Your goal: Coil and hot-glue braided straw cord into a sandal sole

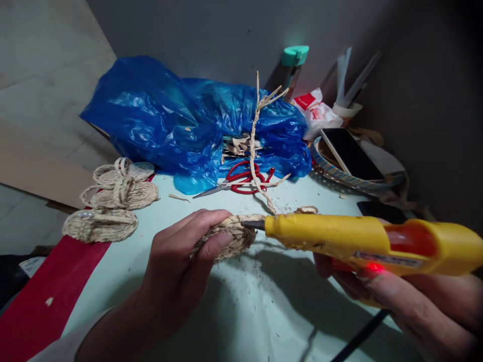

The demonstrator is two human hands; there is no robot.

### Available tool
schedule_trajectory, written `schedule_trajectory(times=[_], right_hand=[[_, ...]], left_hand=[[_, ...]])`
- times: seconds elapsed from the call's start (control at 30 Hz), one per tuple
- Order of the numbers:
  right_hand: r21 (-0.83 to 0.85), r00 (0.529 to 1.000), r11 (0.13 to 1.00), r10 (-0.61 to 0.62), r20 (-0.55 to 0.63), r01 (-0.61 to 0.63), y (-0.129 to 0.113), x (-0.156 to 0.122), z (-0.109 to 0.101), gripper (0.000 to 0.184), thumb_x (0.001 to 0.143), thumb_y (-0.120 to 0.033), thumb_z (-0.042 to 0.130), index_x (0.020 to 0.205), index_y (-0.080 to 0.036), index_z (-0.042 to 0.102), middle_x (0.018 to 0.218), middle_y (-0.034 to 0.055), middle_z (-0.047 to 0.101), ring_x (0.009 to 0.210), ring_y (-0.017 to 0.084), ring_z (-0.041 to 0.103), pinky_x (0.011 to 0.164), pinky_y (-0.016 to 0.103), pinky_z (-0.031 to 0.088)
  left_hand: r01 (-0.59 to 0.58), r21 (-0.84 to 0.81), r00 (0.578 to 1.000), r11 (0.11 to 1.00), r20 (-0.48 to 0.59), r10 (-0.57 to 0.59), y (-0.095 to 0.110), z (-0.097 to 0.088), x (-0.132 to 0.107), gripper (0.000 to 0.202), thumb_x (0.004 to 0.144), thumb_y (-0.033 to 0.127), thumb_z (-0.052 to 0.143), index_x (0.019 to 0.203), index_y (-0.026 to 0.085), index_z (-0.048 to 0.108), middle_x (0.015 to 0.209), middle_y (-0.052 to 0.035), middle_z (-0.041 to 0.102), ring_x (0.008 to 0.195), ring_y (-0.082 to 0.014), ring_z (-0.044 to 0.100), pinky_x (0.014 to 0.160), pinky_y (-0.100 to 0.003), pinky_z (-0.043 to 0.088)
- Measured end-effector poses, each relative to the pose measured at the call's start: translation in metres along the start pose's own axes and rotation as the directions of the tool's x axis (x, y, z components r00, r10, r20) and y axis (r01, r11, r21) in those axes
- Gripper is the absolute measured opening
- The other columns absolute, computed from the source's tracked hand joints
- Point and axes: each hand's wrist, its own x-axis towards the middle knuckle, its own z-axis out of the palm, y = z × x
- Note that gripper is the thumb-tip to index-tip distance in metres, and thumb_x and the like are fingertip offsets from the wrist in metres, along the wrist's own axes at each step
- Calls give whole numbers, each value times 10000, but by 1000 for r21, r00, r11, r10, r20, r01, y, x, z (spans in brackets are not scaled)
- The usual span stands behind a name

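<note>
My left hand (181,251) grips a coiled piece of braided straw (241,241), thumb on its near face and fingers behind. From the coil a loose straw braid (253,146) rises away from me and frays at its far end. My right hand (400,296) is wrapped around a yellow glue gun (328,234) with a red light glowing on its side. The gun's dark nozzle points left and meets, or nearly meets, the coil's upper edge; I cannot tell if it touches.
Small woven straw slippers (124,193) sit at the left by a red strip (64,286). Red-handled scissors (241,183) lie before a blue plastic bag (158,115). At right, a phone (352,153) rests on a round container (324,158). A black cord (358,337) hangs below the gun.
</note>
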Motion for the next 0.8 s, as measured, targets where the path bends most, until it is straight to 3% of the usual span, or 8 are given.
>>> schedule_trajectory(times=[0.17, 0.27, 0.4, 0.8], right_hand=[[-118, 982, 984, -116, 152, 135, -1, 2, 1, 282, 996, -367, 537, 1186, -370, 746, 1047, 28, 789, 761, 241, 771, 658, 275, 657], [-149, 978, 972, -165, 128, 183, -6, 3, 1, 239, 1001, -361, 552, 1131, -402, 748, 934, -12, 789, 707, 196, 758, 610, 234, 628], [-127, 969, 963, -223, 108, 236, -9, 7, 3, 216, 992, -385, 579, 1081, -378, 776, 859, 5, 785, 657, 194, 734, 539, 252, 596], [-119, 974, 968, -215, 76, 223, -12, 6, 2, 193, 966, -416, 632, 1045, -362, 799, 835, 18, 792, 644, 205, 723, 523, 292, 570]], left_hand=[[-33, 41, 999, 999, 20, 32, -3, 1, -2, 197, 960, 216, 605, 1096, 319, 705, 994, 50, 786, 882, -157, 734, 816, -216, 535], [-36, 71, 999, 997, 24, 34, -4, 1, -3, 185, 967, 231, 598, 1101, 309, 699, 992, 47, 784, 867, -152, 729, 810, -208, 529], [-45, 94, 999, 995, 32, 42, -1, -1, -2, 167, 961, 214, 597, 1082, 269, 699, 979, 29, 786, 845, -156, 726, 797, -216, 531], [36, 29, 999, 999, -35, -35, 1, 0, 0, 128, 915, 234, 655, 1014, 252, 735, 935, 41, 804, 818, -161, 733, 783, -234, 540]])
